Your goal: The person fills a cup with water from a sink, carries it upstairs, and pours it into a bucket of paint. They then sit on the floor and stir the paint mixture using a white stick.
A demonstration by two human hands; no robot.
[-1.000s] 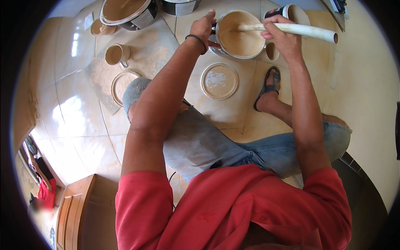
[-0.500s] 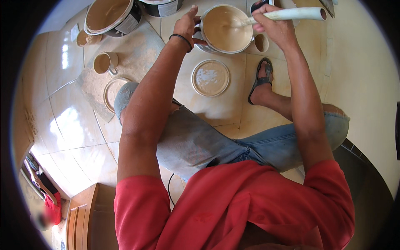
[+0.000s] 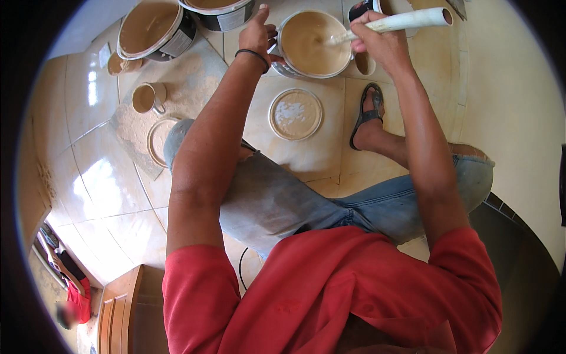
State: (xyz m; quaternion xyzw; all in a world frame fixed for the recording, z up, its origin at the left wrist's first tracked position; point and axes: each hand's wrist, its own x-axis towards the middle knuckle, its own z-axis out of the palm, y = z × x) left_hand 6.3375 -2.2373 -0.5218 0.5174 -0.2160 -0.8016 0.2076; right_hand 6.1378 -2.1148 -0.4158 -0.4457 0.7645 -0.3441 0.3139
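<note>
A bucket (image 3: 290, 69) of creamy tan liquid stands on the floor in front of me. My left hand (image 3: 257, 39) holds its left side, thumb raised and fingers against the wall near the rim. Above the right rim, my right hand (image 3: 383, 46) is closed around a long pale hollow pipe (image 3: 413, 20). The pipe slants down to the left, its lower end in the liquid, which swirls around it. A small cup (image 3: 366, 64) with tan residue sits beside the bucket, partly behind my right hand. Closer to me lies a round lid (image 3: 296, 114) smeared with tan and white.
Two larger dark buckets (image 3: 178, 42) with tan-coated insides stand at the far left. A stained mug (image 3: 146, 98) rests on a dusty sheet (image 3: 197, 76), with another lid (image 3: 157, 141) by my left knee. Another dark container (image 3: 361, 8) is behind my right hand. A wooden cabinet (image 3: 118, 310) stands lower left.
The pipe and my right hand have shifted slightly left, and the pipe's lower end has moved through the liquid. My left hand stays at the bucket's side. The whole view has shifted slightly.
</note>
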